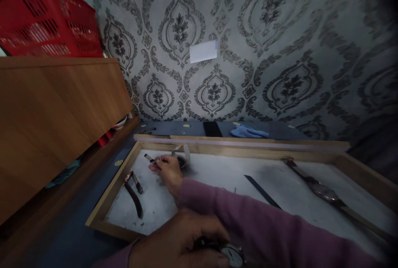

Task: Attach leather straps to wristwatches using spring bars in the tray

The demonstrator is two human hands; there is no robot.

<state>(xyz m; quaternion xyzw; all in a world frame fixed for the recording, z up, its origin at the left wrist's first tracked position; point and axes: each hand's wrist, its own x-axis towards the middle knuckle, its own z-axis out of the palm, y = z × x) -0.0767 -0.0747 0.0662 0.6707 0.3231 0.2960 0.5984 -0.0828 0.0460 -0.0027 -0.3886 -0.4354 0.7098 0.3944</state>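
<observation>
At the bottom of the head view, my left hand [183,241] is closed around a wristwatch [234,255] with a pale dial, partly cut off by the frame edge. My right hand [169,172] reaches across in front of it, over the left part of a shallow wooden tray [112,181]. Its fingertips pinch a small dark strap piece [148,158] with a metallic end. Just behind those fingers stands a pale curled band [186,154] around something dark. A brown watch strap [134,199] and a shorter piece lie left of the right hand.
Another watch [323,191] lies stretched out at the tray's right, and a dark flat strip [263,191] in its middle. Behind the tray are a blue cloth [248,131] and a black flat object [212,129]. A wooden cabinet [62,123] bearing a red basket [68,19] stands left.
</observation>
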